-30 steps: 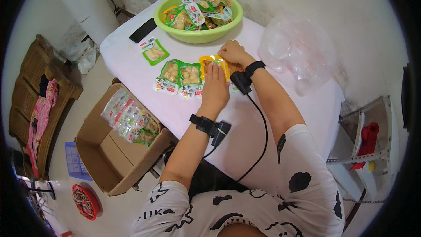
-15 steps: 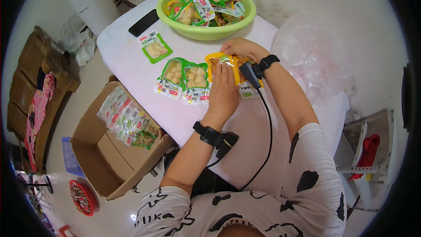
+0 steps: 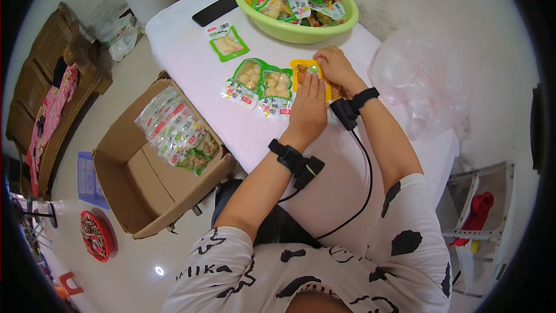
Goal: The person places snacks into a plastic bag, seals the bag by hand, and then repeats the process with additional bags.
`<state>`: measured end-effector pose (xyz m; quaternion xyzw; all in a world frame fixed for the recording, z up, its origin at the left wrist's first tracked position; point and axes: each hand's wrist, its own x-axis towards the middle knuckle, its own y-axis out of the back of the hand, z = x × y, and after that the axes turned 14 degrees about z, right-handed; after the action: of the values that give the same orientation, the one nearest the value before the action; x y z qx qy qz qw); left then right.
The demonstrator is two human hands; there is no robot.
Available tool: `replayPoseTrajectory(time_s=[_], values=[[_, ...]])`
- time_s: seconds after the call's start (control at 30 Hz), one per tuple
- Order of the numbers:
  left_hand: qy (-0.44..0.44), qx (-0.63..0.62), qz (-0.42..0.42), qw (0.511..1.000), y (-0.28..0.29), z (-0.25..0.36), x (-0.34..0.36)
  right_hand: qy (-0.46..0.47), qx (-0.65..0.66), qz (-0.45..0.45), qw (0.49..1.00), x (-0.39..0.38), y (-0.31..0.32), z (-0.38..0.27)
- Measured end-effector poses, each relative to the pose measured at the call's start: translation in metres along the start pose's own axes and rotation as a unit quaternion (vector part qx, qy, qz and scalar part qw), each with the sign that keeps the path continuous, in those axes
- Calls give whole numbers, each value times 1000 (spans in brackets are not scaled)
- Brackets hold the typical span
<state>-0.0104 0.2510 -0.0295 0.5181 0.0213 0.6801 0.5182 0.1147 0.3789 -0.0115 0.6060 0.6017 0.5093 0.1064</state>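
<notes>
My left hand lies with its fingers stretched flat over a yellow-edged snack packet on the table. My right hand is bent, its fingertips pinched at that packet's upper right edge. Under the right palm shows part of another yellow-edged packet, mostly hidden. Just left of my left hand, two green-edged packets of pale round pieces, a nearer one and an outer one, lie side by side, slightly overlapping. A single green-edged packet rests apart, farther back. Black straps with small devices circle both wrists.
A green basin heaped with packets stands at the table's back, beside a black phone. Left of the table is an open cardboard box with several clear packets. A clear plastic bag sits at right. A black cable trails from the right wrist.
The whole view has shifted, so the table's things appear farther right and higher. My right hand has slid a little along the yellow packets' top; the left hand still presses flat.
</notes>
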Motion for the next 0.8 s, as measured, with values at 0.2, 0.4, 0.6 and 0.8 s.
replayPoseTrajectory(time_s=[0.2, 0.4, 0.6, 0.8], values=[[64, -107, 36, 992, 36, -18, 21, 55, 21, 80, 995, -56, 29, -46], [-4, 141, 40, 989, 107, -94, 19, 129, 26, -1, 991, -89, 38, -114], [72, 179, -9, 981, 112, -74, 0, 145, -65, 27, 987, -81, -27, -123], [71, 210, 72, 972, 102, -68, -15, 147, -110, 41, 982, -77, -35, -115]])
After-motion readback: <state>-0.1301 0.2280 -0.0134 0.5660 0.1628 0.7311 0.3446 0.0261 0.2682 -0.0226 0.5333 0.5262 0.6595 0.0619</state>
